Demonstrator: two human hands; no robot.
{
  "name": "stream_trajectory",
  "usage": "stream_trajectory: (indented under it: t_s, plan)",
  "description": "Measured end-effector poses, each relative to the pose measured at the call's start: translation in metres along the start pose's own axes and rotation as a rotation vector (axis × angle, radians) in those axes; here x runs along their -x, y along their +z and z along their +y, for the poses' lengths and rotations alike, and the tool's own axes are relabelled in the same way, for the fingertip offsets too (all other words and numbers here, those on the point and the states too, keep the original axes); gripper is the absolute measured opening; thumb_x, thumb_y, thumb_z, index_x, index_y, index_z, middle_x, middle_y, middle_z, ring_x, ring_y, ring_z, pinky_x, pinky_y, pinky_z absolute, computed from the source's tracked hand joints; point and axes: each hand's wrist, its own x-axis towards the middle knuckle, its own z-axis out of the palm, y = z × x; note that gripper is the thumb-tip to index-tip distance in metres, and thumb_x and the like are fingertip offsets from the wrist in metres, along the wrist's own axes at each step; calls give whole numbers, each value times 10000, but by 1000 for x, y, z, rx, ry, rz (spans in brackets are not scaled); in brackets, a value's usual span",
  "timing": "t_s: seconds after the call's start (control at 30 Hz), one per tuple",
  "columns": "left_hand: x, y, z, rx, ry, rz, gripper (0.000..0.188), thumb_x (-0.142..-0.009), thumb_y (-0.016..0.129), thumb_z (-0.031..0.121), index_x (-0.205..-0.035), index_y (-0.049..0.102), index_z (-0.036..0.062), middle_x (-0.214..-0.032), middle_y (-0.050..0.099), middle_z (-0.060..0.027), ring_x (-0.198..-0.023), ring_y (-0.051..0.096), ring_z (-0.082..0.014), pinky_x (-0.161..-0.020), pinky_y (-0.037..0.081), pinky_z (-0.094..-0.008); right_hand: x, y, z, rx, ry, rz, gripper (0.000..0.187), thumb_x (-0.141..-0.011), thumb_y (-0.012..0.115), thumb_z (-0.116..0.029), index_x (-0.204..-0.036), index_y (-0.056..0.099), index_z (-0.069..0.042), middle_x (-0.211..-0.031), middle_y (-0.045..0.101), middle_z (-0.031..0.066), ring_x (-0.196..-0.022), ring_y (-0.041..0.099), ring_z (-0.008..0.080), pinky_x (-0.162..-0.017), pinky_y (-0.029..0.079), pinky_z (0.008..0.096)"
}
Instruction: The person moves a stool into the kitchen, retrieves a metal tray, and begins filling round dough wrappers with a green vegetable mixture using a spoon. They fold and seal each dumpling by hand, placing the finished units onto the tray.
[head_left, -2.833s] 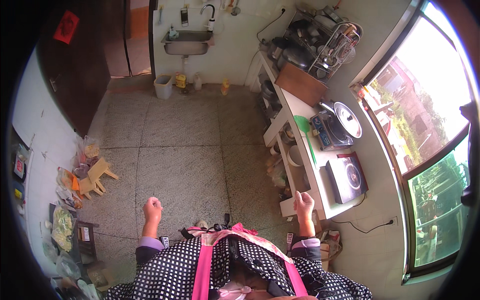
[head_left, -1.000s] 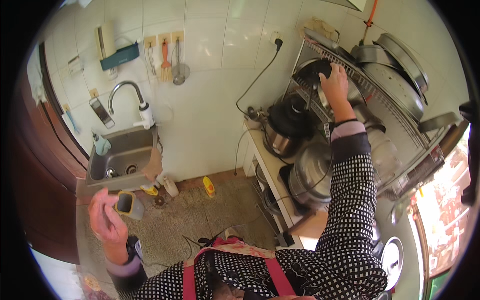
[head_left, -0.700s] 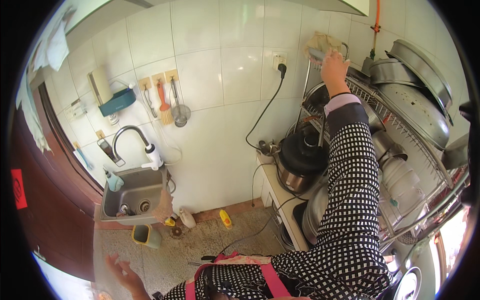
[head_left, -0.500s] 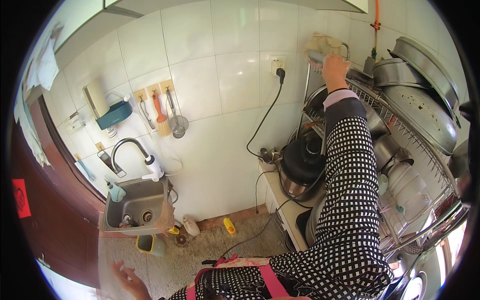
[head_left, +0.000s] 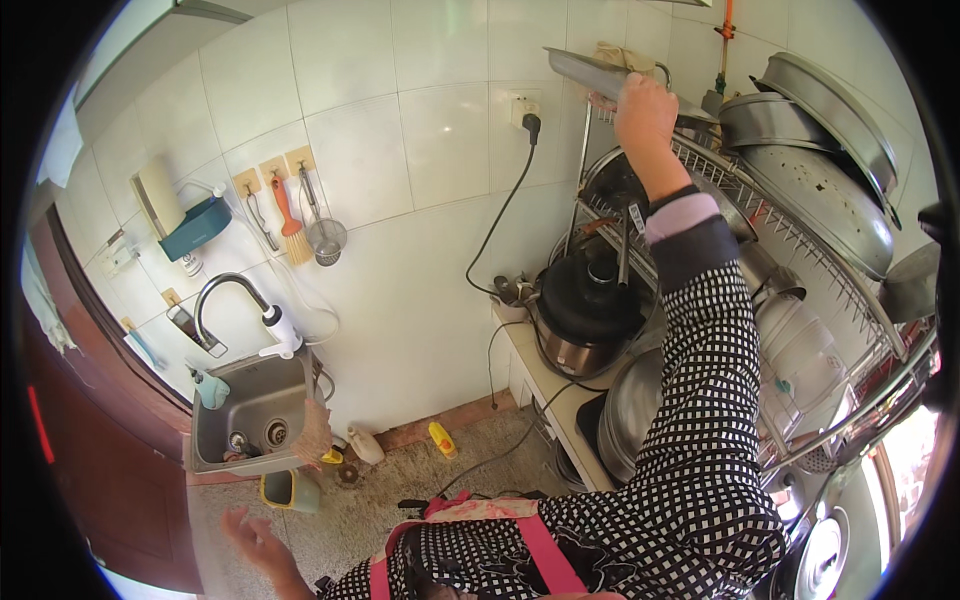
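The right hand (head_left: 645, 105) is raised to the top tier of the wire dish rack (head_left: 790, 235) and is closed around the edge of a flat metal tray (head_left: 600, 72) — the tray lies roughly level, projecting leftward past the rack toward the tiled wall (head_left: 400, 150). A crumpled cloth (head_left: 622, 55) sits just behind the tray; whether the fingers also touch it cannot be determined. Judged from this position, the tray is gripped but not yet clear of the rack top: the reach and grasp are complete, while lifting the tray away, or seating it fully, remains. The left hand (head_left: 255, 540) hangs low near the floor, fingers spread and holding nothing, with a small yellow-green bin (head_left: 290, 490) close by under the steel sink (head_left: 250, 420). Large steel bowls and lids (head_left: 815, 150) are stacked on the rack just to the right of the gripping hand, near enough to be disturbed. Below the raised arm, a dark electric cooker (head_left: 585, 305) stands on the counter (head_left: 545, 390) — its cord runs up to the wall socket (head_left: 525, 105).
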Motion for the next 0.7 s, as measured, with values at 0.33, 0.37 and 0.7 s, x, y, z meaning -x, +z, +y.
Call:
stream_trajectory:
  t_s: [0.33, 0.37, 0.7]
  plan:
    - [-13, 59, -21, 374, 235, -393, 264, -870, 467, -27, -1125, 511, 27, -1226, 470, -134, -840, 581, -145, -690, 480, -244, 177, -143, 7, -410, -280, 229, 186, -695, 589, -20, -855, 516, -80, -765, 522, 71, -721, 520, 262, -639, 390, 366]
    - [-9, 67, -22, 452, 186, -476, 245, -883, 466, -18, -1119, 513, 27, -1229, 470, -127, -824, 581, -133, -678, 486, -239, 203, -165, 8, -430, -311, 193, 200, -679, 590, 8, -849, 515, -68, -769, 520, 86, -721, 518, 280, -642, 394, 378]
    - [53, 67, 2, 1146, -144, -1507, 594, -971, 337, 471, -1305, 393, -17, -1124, 584, -93, -876, 607, -163, -701, 480, -276, 455, -420, -7, -459, -477, -255, 215, -635, 597, -82, -816, 481, -69, -821, 537, 92, -766, 549, 258, -661, 447, 386]
